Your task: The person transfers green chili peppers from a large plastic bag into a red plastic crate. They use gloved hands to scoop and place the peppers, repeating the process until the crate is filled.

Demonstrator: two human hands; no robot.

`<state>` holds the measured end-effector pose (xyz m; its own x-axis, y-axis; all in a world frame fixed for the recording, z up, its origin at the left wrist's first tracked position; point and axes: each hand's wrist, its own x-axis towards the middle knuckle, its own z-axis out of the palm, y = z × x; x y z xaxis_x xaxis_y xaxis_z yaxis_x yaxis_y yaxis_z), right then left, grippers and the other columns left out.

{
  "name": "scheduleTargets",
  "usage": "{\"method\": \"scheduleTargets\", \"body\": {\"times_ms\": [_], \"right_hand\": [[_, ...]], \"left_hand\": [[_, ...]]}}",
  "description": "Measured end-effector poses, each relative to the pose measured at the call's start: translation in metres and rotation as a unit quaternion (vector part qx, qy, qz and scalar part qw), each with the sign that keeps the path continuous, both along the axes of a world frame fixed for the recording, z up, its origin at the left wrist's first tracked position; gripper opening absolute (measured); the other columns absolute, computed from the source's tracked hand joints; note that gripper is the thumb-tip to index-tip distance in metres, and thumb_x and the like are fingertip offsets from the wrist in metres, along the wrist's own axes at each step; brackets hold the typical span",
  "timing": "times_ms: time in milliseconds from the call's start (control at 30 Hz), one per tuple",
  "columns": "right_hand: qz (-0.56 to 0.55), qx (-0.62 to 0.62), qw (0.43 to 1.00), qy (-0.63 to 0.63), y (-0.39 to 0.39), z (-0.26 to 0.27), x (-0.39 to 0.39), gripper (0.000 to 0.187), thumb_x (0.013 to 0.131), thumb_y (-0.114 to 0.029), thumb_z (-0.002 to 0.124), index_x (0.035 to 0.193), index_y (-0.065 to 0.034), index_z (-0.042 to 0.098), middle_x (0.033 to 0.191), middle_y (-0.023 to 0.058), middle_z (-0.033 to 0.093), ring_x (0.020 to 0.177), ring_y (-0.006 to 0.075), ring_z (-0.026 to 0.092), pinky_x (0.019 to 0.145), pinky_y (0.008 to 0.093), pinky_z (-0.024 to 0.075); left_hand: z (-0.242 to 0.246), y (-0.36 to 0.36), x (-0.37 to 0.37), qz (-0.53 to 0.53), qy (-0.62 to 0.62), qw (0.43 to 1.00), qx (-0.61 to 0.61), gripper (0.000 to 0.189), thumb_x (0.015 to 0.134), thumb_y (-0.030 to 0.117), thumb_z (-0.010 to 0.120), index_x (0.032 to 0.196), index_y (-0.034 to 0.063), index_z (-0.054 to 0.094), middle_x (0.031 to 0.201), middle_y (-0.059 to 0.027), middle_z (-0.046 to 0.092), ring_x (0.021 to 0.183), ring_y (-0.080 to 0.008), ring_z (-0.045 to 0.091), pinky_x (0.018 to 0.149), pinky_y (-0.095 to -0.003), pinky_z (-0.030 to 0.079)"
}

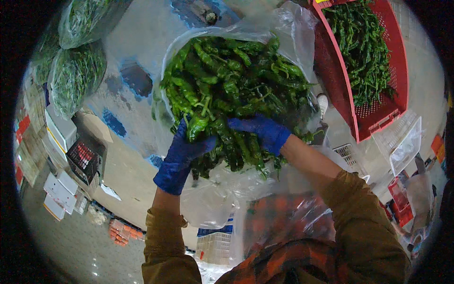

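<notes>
A large heap of glossy green peppers (227, 81) lies in front of me inside an open clear plastic bag (294, 35). My left hand (184, 149), in a blue glove, is at the near left of the heap. One green pepper (197, 127) sits between its thumb and fingers. My right hand (264, 131), also in a blue glove, reaches into the near right side from the right. Its fingers point left across the peppers, and its fingertips are partly hidden among them. Near the hands, several peppers hang over the close edge of the heap.
A red plastic crate (399, 71) holding thinner green peppers (361, 53) stands at right. Full plastic bags of greens (76, 74) lie at upper left. A dark crate (84, 158) and white boxes (60, 193) are at left. A shoe (322, 104) shows beside the red crate.
</notes>
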<state>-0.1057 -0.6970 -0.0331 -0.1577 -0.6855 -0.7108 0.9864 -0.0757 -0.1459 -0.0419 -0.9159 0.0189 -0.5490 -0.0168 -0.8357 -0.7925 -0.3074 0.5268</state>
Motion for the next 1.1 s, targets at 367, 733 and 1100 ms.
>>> {"method": "scheduleTargets", "body": {"times_ms": [367, 733, 1100], "right_hand": [[-0.044, -0.125, 0.978, 0.164, 0.045, 0.054, 0.012, 0.062, 0.084, -0.016, 0.071, 0.138, -0.0053, 0.043, 0.138, 0.0082, 0.049, 0.123, 0.0177, 0.048, 0.105, 0.0346, 0.0391], [-0.136, -0.114, 0.962, 0.209, 0.211, 0.092, -0.01, 0.055, 0.088, -0.011, 0.066, 0.138, -0.0055, 0.044, 0.135, 0.0078, 0.051, 0.12, 0.0165, 0.049, 0.103, 0.0329, 0.0418], [-0.307, 0.166, 0.934, 0.074, 0.446, 0.102, -0.021, 0.053, 0.085, -0.019, 0.069, 0.132, -0.0083, 0.05, 0.119, 0.005, 0.061, 0.102, 0.0184, 0.06, 0.085, 0.0353, 0.0527]], "left_hand": [[0.088, 0.049, -0.003, -0.094, 0.008, 0.995, -0.027, 0.103, 0.065, -0.004, 0.081, 0.148, 0.0151, 0.022, 0.142, -0.006, 0.04, 0.125, -0.0222, 0.043, 0.103, -0.0392, 0.04], [0.142, 0.198, -0.092, -0.316, 0.111, 0.94, -0.063, 0.081, 0.065, 0.0, 0.079, 0.135, 0.009, 0.04, 0.12, -0.0114, 0.059, 0.104, -0.0254, 0.061, 0.085, -0.0413, 0.055], [0.067, 0.435, -0.189, -0.469, 0.32, 0.822, -0.05, 0.082, 0.068, 0.017, 0.083, 0.137, 0.0081, 0.041, 0.146, -0.0147, 0.032, 0.133, -0.0271, 0.035, 0.109, -0.0409, 0.031]]}}
